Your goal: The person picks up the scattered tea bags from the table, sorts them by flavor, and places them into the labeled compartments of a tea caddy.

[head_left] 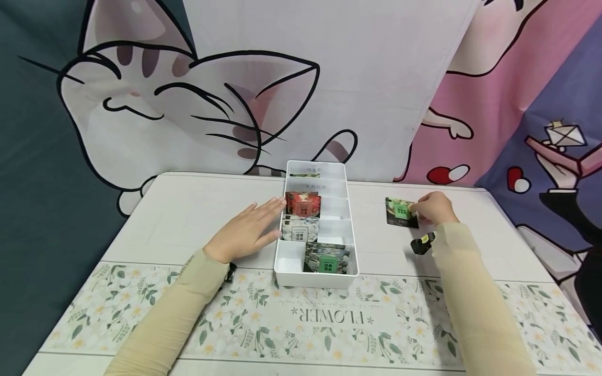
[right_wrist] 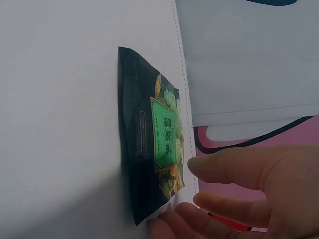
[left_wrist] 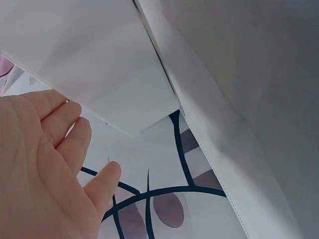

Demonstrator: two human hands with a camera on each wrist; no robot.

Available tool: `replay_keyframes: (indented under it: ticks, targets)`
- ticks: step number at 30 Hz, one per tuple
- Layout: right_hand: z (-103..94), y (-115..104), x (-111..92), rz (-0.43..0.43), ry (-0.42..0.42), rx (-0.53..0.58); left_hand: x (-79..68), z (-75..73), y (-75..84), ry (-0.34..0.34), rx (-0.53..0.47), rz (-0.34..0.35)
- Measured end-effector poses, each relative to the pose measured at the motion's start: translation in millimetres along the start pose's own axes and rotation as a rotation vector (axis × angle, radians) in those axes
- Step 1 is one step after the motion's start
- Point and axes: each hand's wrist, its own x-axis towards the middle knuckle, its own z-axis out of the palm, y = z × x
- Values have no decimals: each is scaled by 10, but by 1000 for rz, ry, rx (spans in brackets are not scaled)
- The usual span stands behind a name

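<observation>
A white divided box (head_left: pixel 316 281) stands upright mid-table, with sachets in several compartments. My left hand (head_left: pixel 247 230) has its fingers extended along the box's left side, the fingertips at the wall. The left wrist view shows the same fingers beside the white box wall (left_wrist: pixel 94 59). Off to the right, a dark sachet with a green label (right_wrist: pixel 164 134) lies on the table. My right hand (head_left: pixel 435 207) is at its right edge. In the right wrist view the thumb and fingers are apart, close to that edge, with no pinch visible.
In the box are green-labelled sachets (head_left: pixel 327 263) in front, white ones (head_left: pixel 299 230) behind them, then red ones (head_left: pixel 303 205). A flowered strip (head_left: pixel 254 318) crosses the white table (head_left: pixel 188 219). A cartoon-print curtain (head_left: pixel 385 78) hangs behind the table's far edge.
</observation>
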Motion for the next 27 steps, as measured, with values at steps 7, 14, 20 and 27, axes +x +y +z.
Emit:
replay_keyframes:
  ticks: [7,14,20,27]
  targets:
    - [32,5,20,14,-6,26,0,-6,9,-4,0,2]
    - [50,11,42,36,3,52,-1,-16,12,-5,0,3]
    - [76,29,39,37,6,107,-1,-19,19,-2,-5,1]
    - [94,-22,4,-5,15,26,0,-22,17,9,-5,7]
